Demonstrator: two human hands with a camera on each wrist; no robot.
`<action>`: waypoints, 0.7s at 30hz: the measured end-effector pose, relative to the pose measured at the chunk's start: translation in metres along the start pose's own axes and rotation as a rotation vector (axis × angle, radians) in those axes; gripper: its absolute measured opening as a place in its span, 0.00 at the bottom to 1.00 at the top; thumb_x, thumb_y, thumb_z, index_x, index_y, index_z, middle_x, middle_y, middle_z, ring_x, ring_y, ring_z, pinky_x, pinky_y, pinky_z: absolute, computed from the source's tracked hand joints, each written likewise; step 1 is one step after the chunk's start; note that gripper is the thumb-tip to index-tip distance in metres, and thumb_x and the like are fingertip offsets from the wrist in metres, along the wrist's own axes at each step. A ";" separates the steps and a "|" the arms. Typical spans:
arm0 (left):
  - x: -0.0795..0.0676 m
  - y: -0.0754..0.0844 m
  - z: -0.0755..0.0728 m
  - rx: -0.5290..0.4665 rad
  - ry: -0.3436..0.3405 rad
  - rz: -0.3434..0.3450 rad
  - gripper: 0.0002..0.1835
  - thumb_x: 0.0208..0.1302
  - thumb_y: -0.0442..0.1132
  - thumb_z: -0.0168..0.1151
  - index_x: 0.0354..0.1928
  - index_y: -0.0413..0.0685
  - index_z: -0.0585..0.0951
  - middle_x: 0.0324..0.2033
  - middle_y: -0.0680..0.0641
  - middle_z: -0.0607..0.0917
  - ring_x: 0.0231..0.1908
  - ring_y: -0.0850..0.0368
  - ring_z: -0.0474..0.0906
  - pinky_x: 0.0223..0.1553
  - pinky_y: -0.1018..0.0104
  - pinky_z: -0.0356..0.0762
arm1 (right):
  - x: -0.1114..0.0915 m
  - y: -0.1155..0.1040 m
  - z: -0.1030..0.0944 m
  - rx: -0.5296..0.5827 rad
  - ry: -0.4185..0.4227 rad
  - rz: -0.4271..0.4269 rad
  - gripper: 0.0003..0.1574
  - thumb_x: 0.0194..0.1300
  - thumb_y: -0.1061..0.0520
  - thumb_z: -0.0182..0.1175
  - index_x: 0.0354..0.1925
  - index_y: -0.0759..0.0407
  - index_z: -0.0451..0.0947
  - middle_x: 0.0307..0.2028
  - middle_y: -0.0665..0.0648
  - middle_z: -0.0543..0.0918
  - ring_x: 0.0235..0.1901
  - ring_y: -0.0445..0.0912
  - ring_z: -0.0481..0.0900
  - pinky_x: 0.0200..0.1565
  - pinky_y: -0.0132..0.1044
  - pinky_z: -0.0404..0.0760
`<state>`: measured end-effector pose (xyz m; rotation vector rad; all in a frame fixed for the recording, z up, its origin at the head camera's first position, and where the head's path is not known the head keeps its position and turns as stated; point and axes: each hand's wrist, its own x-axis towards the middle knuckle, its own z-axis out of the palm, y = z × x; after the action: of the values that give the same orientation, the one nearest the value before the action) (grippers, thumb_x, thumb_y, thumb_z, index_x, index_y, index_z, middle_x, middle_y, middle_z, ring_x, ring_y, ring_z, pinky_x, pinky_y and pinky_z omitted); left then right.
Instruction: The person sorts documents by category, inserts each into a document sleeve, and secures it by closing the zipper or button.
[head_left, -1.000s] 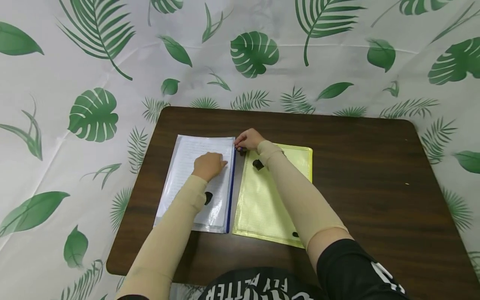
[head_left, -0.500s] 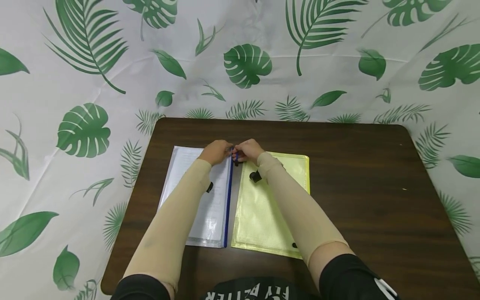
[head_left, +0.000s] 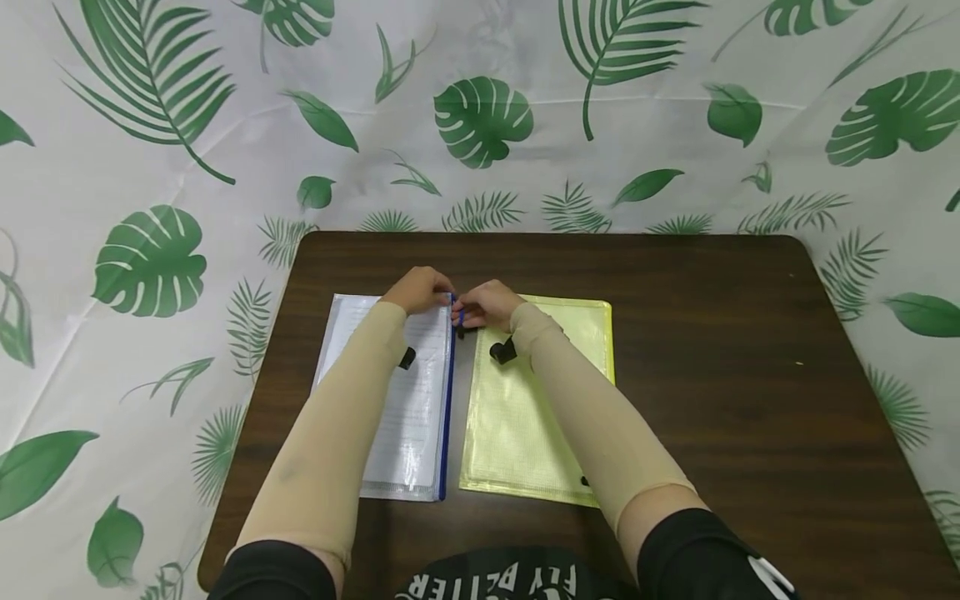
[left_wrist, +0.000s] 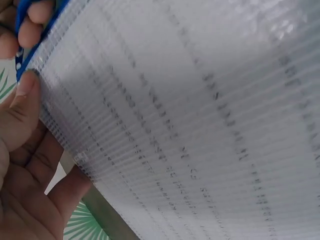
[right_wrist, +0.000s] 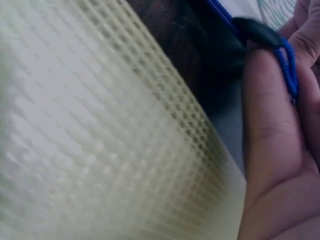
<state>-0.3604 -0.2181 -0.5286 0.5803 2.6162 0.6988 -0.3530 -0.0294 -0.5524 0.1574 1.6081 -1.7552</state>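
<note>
A clear mesh zipper pouch (head_left: 412,417) with printed paper inside lies on the left, its blue zipper (head_left: 448,400) along the right edge. My left hand (head_left: 418,290) pinches the pouch's far right corner, thumb on top and fingers underneath in the left wrist view. Beside that corner, my right hand (head_left: 489,304) pinches the zipper pull, whose black slider (right_wrist: 257,32) and blue cord loop (right_wrist: 289,65) show in the right wrist view. Under my right forearm lies a yellow mesh pouch (head_left: 517,417), a narrow gap away from the clear one.
The dark wooden table (head_left: 712,375) extends to the right of the pouches. Behind and around it is a white cloth (head_left: 300,192) with green leaf prints. A small black camera (head_left: 502,350) sits at my right wrist, just over the yellow pouch.
My left hand has moved from the clear pouch's upper middle to its far right corner and pinches it. My right hand has stayed at that corner. The head view has shifted slightly.
</note>
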 end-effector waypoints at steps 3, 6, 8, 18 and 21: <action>0.001 -0.002 0.000 0.006 0.003 -0.005 0.12 0.70 0.35 0.65 0.51 0.41 0.87 0.51 0.43 0.88 0.57 0.45 0.81 0.62 0.54 0.74 | -0.002 0.002 0.001 0.036 0.012 0.006 0.14 0.74 0.66 0.54 0.41 0.78 0.82 0.31 0.66 0.87 0.30 0.51 0.89 0.29 0.32 0.85; 0.002 -0.003 0.000 0.003 -0.001 -0.028 0.11 0.70 0.36 0.65 0.50 0.44 0.88 0.52 0.45 0.87 0.59 0.45 0.79 0.64 0.53 0.72 | -0.003 0.005 0.002 0.047 0.022 0.007 0.14 0.74 0.66 0.54 0.40 0.77 0.82 0.30 0.65 0.88 0.30 0.51 0.89 0.29 0.32 0.85; 0.001 -0.003 -0.002 -0.006 -0.009 -0.049 0.11 0.70 0.37 0.65 0.50 0.45 0.89 0.53 0.45 0.87 0.59 0.45 0.78 0.64 0.52 0.71 | -0.005 0.008 0.004 0.048 0.020 0.006 0.14 0.73 0.66 0.54 0.41 0.77 0.82 0.31 0.65 0.88 0.30 0.51 0.89 0.29 0.32 0.85; 0.002 0.000 -0.004 -0.014 -0.072 -0.083 0.10 0.67 0.39 0.69 0.48 0.46 0.90 0.49 0.46 0.89 0.53 0.49 0.81 0.60 0.54 0.74 | -0.013 0.020 0.008 -0.056 -0.008 0.032 0.15 0.74 0.64 0.53 0.41 0.74 0.83 0.31 0.63 0.88 0.30 0.47 0.88 0.28 0.29 0.83; 0.004 -0.001 -0.001 -0.018 -0.091 -0.094 0.10 0.67 0.39 0.69 0.48 0.47 0.90 0.49 0.47 0.89 0.53 0.50 0.81 0.59 0.54 0.74 | -0.016 0.023 0.009 -0.071 -0.001 0.037 0.15 0.74 0.64 0.53 0.42 0.75 0.83 0.31 0.63 0.88 0.29 0.47 0.88 0.27 0.28 0.83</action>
<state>-0.3643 -0.2176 -0.5288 0.4697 2.5324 0.6512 -0.3247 -0.0294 -0.5605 0.1513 1.6537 -1.6676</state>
